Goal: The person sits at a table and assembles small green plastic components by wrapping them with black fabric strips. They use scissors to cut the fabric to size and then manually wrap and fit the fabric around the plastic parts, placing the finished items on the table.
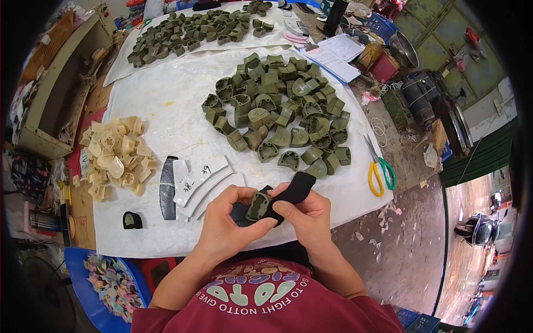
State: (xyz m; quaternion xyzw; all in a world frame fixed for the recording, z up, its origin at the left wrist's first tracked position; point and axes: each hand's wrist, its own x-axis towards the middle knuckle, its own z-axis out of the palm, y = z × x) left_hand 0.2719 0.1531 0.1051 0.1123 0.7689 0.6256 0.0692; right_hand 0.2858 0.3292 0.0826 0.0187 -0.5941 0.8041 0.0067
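Observation:
Just above the front edge of the white-covered table, my left hand [226,223] grips an olive-green shoe heel [259,206], its hollow ribbed end facing up. My right hand [308,217] pinches a black strip of material [298,187] that bends around the heel's right side, its free end sticking up. How far the strip reaches round the back is hidden by my fingers. Left of my hands lie a stack of black strips [167,191] and curved white pieces [194,186]. Further left stands a black-covered heel [132,220].
Bare olive heels [277,105] heap beyond my hands; more [189,36] cover the far end. Cream heels [117,152] are piled left. Scissors with yellow and green handles [377,178] lie at the right edge. A blue basin [83,272] of colourful scraps sits lower left. Papers [333,61] lie far right.

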